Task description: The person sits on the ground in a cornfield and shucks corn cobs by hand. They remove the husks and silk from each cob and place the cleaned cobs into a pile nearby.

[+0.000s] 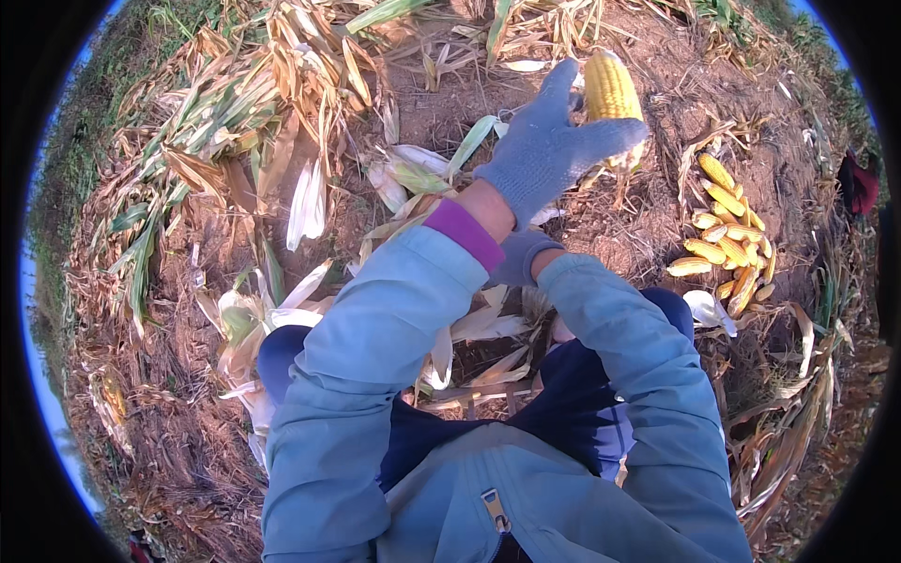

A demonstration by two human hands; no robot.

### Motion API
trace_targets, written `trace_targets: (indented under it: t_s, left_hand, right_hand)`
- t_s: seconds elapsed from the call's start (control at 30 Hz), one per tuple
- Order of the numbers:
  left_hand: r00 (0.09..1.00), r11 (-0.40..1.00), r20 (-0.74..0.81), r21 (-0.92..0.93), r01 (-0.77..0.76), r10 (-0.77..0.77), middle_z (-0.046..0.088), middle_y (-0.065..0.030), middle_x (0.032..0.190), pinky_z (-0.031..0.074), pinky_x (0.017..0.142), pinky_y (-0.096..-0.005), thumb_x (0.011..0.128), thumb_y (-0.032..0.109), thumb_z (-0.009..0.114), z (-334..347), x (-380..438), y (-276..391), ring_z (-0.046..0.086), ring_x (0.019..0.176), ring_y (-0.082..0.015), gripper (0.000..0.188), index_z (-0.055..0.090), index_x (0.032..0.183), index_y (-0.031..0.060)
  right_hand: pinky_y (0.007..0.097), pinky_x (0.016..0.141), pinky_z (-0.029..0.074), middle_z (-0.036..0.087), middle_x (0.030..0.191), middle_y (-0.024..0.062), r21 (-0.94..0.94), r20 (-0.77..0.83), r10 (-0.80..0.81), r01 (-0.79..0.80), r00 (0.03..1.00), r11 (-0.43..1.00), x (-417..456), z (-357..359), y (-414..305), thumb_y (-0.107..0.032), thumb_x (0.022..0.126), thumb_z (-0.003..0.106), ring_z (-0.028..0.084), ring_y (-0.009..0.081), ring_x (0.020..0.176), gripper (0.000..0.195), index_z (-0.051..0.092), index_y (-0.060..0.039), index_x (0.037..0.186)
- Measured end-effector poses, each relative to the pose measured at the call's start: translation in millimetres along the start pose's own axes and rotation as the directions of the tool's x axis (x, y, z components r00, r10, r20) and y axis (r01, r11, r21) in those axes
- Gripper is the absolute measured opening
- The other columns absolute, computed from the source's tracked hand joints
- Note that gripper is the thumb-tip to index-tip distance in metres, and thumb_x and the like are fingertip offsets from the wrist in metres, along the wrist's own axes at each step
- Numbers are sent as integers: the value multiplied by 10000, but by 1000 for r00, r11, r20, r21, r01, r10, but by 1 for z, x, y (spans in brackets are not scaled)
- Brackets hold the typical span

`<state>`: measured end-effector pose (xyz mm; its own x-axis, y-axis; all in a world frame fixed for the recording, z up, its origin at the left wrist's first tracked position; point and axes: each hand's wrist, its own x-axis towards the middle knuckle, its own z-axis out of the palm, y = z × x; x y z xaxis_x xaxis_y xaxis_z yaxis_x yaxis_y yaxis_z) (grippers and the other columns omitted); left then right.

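My left hand (542,144), in a grey-blue knitted glove, reaches out ahead and to the right. It holds a husked ear of yellow corn (612,88), with the thumb across the front of the ear and the other fingers at its left side and partly hidden. My right hand (521,257), gloved alike, is lower down, beneath my left wrist. Its fingers are mostly covered, so whether it grips anything is not visible. Pale corn husks (493,324) lie on the ground between my legs, just below the right hand.
To the right is a pile of husked corn ears (732,239). A large heap of dry stalks and leaves (267,91) spreads at the upper left. Loose husks (408,172) lie ahead on bare soil, and more husks (243,317) sit beside my left knee.
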<state>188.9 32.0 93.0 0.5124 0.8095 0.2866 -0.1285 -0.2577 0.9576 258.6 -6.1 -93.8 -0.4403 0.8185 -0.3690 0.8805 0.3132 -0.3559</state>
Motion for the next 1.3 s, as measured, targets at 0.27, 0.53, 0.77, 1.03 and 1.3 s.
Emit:
trace_targets:
  t_s: [0.27,0.53,0.77,1.03,1.3]
  left_hand:
    - [992,943,103,318,-101,71,643,-98,880,484,679,-345,724,536,673,-71,-13,12,607,733,-226,597,623,1056,43]
    - [953,197,200,968,-156,-226,598,-153,1091,456,853,-393,672,420,728,-143,-140,-78,573,1027,-318,649,519,1219,142]
    - [817,-2,-135,987,161,-560,645,-146,848,482,705,-438,771,201,574,-206,-132,-55,618,835,-336,155,620,904,136]
    - [539,-326,-686,717,616,-489,653,-156,908,487,738,-424,800,300,595,-357,-328,-37,625,858,-329,245,618,972,128]
    - [196,-154,-831,318,935,-521,569,-204,1178,426,927,-343,682,330,775,-367,-505,-17,547,1107,-279,769,444,1292,-2]
  right_hand:
    - [402,844,471,637,1023,197,45,49,158,-160,986,986,0,-32,-9,-399,737,633,613,343,958,453,639,-44,1019]
    - [366,771,482,654,861,167,493,-28,-62,68,998,867,22,-20,-57,-337,776,668,635,290,859,382,637,-12,976]
    - [347,777,481,650,924,112,491,-355,16,172,935,854,43,3,-43,-307,720,731,619,249,844,404,633,-42,1008]
    - [394,876,479,656,982,173,-43,484,226,-235,846,971,23,113,7,-362,662,696,606,305,1011,408,692,-63,939]
    - [404,906,471,582,1159,213,-55,370,558,-582,743,811,0,232,21,-324,549,777,581,344,1052,813,479,-35,1249]
